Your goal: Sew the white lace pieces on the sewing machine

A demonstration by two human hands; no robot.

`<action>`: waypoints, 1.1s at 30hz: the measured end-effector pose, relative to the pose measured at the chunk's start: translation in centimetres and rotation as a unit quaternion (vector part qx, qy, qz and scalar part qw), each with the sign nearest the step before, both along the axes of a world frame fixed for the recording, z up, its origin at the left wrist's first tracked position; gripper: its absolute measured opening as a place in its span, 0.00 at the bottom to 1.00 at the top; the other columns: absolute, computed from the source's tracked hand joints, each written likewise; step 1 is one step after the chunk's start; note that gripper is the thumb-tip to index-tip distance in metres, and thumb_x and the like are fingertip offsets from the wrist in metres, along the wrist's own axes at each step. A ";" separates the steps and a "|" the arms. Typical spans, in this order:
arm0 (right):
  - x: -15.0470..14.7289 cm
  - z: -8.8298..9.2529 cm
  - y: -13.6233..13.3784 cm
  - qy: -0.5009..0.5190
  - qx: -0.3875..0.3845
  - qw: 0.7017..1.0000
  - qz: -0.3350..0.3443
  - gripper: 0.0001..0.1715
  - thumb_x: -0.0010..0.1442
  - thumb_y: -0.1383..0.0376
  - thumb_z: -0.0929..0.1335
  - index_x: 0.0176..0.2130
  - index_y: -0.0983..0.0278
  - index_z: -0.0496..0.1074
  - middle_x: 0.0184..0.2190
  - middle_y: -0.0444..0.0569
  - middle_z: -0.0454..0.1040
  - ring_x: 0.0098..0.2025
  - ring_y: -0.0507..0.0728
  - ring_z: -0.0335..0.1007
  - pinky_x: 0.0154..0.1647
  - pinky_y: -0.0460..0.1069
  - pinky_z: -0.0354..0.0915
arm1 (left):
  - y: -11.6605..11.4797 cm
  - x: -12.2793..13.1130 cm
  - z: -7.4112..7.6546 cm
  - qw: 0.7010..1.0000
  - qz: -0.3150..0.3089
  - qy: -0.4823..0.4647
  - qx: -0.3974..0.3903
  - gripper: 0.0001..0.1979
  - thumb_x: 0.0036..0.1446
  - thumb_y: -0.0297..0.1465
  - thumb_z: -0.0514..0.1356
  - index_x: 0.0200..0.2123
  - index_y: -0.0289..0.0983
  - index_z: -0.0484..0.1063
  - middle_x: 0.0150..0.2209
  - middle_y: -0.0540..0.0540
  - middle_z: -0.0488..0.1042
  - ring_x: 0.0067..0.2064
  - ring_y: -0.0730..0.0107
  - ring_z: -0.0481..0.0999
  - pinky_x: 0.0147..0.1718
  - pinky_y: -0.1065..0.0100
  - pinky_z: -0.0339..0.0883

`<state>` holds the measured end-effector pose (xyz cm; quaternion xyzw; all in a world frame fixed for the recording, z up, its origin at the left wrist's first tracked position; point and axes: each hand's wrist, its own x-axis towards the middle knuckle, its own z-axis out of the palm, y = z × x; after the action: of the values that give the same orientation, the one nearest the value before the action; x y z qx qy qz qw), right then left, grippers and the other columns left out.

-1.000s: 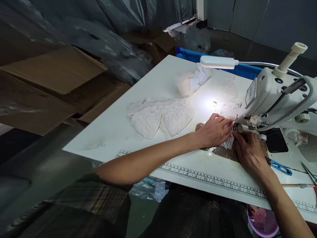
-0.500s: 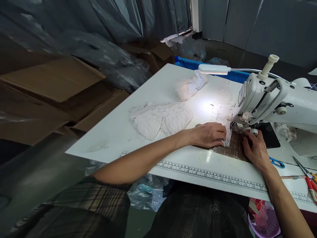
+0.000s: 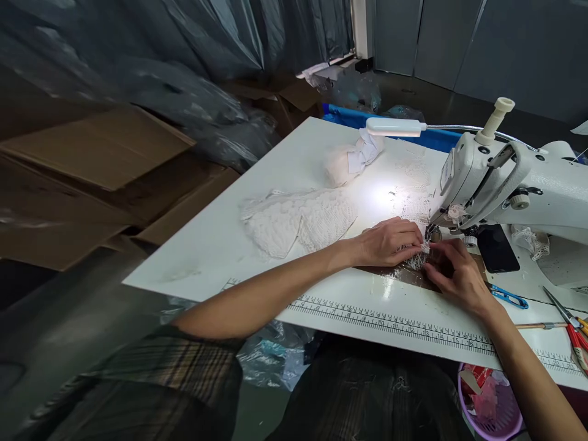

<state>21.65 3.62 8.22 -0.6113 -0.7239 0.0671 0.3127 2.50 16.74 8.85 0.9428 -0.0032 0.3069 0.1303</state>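
Note:
White lace lies bunched just in front of the needle of the white sewing machine. My left hand has its fingers closed on the lace's left side. From the right, my right hand pinches the lace's edge between thumb and fingers, close to the other hand's fingertips. Beneath both hands is a brown plate on the white table. More lace stretches away behind the needle under bright lamp light. The part of the lace inside my fingers is hidden.
White lace pieces and a pale bundle lie left on the table. A phone, blue thread snips and red-handled scissors are at right. A lamp hangs above. Cardboard boxes stand left; a purple basket is below.
My right hand has moved left from beside the machine's presser area to the lace and now pinches it. The lace's front end is folded up between my hands; my left hand has barely shifted.

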 end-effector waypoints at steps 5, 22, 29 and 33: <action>-0.4 0.3 1.1 0.028 -0.028 0.999 0.022 0.13 0.66 0.58 0.64 0.39 0.62 0.74 0.29 0.49 0.73 0.30 0.55 0.71 0.31 0.49 0.68 | 0.1 0.3 -0.5 0.996 -0.002 -0.035 0.078 0.10 0.67 0.28 0.54 0.34 0.33 0.73 0.34 0.44 0.78 0.34 0.69 0.77 0.34 0.66 0.71; 0.2 0.3 -0.8 -0.070 -0.030 0.988 0.132 0.21 0.60 0.70 0.64 0.47 0.57 0.79 0.41 0.54 0.71 0.43 0.58 0.69 0.45 0.56 0.72 | -0.1 0.3 -1.4 0.997 -0.024 0.035 0.059 0.11 0.66 0.27 0.56 0.33 0.36 0.77 0.37 0.45 0.81 0.37 0.70 0.78 0.40 0.65 0.72; 1.8 2.5 0.6 0.024 -0.129 0.985 0.115 0.21 0.59 0.68 0.62 0.47 0.60 0.79 0.40 0.51 0.77 0.38 0.56 0.74 0.43 0.54 0.73 | -0.3 0.1 -1.3 0.996 -0.024 0.039 0.083 0.10 0.66 0.28 0.56 0.34 0.35 0.77 0.38 0.45 0.80 0.35 0.70 0.76 0.39 0.65 0.69; 2.2 2.2 2.0 -0.018 -0.124 0.990 0.057 0.24 0.59 0.68 0.61 0.52 0.61 0.76 0.39 0.50 0.78 0.35 0.56 0.73 0.38 0.52 0.72 | -0.4 0.0 -1.0 0.993 -0.016 0.061 0.096 0.12 0.67 0.29 0.55 0.33 0.36 0.77 0.38 0.45 0.79 0.35 0.71 0.75 0.40 0.64 0.68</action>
<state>23.85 5.61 10.41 -0.6044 -0.7490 0.1632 0.2168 2.54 16.29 7.84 0.9676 -0.0397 0.2453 0.0438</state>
